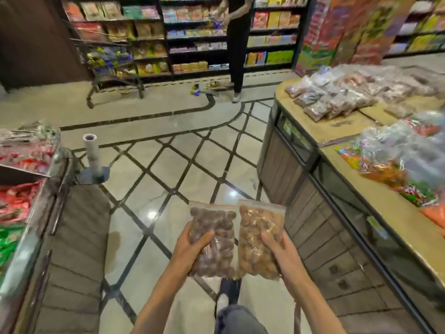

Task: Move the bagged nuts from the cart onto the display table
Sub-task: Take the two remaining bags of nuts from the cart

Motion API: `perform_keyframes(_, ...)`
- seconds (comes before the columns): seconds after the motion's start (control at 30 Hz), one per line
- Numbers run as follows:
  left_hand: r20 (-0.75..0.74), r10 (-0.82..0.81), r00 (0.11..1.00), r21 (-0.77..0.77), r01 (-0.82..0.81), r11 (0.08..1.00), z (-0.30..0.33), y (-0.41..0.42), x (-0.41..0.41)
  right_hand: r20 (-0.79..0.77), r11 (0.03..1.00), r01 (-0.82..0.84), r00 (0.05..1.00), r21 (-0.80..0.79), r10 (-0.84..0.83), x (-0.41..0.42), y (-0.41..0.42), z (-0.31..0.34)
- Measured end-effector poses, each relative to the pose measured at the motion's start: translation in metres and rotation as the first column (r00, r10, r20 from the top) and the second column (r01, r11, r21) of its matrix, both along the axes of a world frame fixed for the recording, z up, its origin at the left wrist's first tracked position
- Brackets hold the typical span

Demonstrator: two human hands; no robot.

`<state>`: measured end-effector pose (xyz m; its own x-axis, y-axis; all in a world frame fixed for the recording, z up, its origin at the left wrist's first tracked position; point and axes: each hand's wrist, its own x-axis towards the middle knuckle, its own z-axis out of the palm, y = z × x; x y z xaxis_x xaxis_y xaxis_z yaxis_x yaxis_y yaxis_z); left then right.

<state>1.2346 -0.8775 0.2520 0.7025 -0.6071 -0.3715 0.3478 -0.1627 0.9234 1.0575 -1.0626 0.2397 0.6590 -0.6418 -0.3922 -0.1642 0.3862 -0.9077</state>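
I have one bag in each hand, carried side by side over the tiled floor point(183, 165), in the aisle beside the display table point(310, 131). My left hand point(192, 247) curls round the lower left edge of the dark nut bag point(214, 239), thumb on its face. My right hand point(277, 249) does the same on the right edge of the light nut bag point(258, 237). The two bags touch along their inner edges, both short of the table and below its top.

These look like soft clear zip bags packed with loose round nuts, so I judge them moderately heavy for their size, lumpy, and floppy with nothing stiff inside. The plastic is glossy and probably slick. Pinching a corner would likely let the load sag and strain the zip, so I judge the present hold across the filled body to be the safe one, with fingers underneath to bear the weight.

The table's rounded wooden edge lies to the right of the bags. On its top, other bagged goods point(337, 97) lie in rows toward the far end, and a heap of coloured packets point(390, 160) crowds the near end. Between them there is a bare strip of tabletop, which seems the best landing spot. The aisle floor ahead is open; another display point(29, 165) flanks it opposite the table, and a person point(238, 44) stands well beyond the table.
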Motion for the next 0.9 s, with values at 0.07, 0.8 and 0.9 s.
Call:
perform_keyframes(0.07,0.014,-0.011,1.0,0.01,0.011,1.0,0.0,-0.035,0.035,0.007,1.0,0.005,1.0,0.004,-0.005,0.034,-0.035,-0.002)
perform_keyframes(0.8,0.022,-0.435,0.9,0.023,0.435,0.9,-0.008,-0.473,0.33,-0.018,0.921,0.382,0.923,-0.075,-0.385,0.268,-0.377,0.005)
perform_keyframes(0.9,0.021,-0.527,0.85,0.033,0.526,0.85,-0.004,-0.544,0.367,-0.031,0.872,0.482,0.874,-0.084,-0.486,0.297,-0.421,0.008)
